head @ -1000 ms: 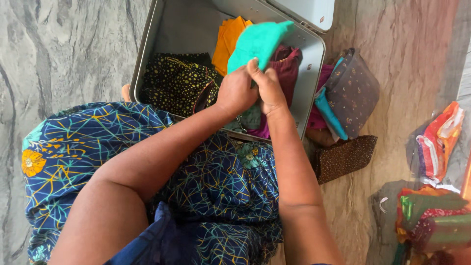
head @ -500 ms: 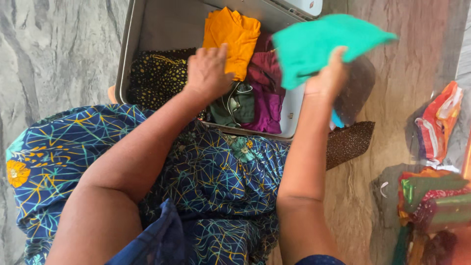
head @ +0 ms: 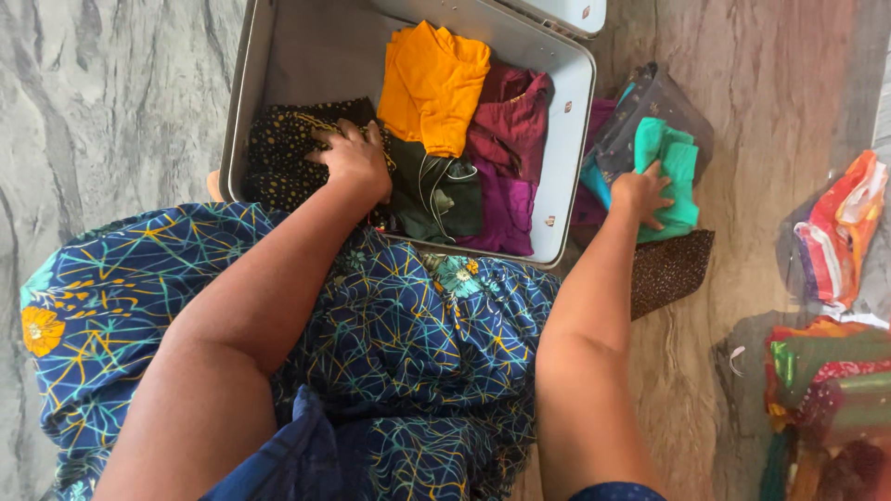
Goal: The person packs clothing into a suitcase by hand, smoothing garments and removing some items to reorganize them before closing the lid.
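left hand (head: 353,158) lies flat, fingers spread, on black dotted cloth (head: 288,148) at the metal trunk's (head: 246,83) 7 o'clock corner. right hand (head: 642,193) presses open-palmed on folded teal cloth (head: 676,172) atop the floor pile beyond the trunk's 3 o'clock wall.

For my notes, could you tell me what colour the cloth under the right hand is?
Teal green cloth, seen in the head view.

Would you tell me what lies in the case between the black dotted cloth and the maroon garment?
In the head view, a dark green garment lies between the black dotted cloth and the maroon garment.
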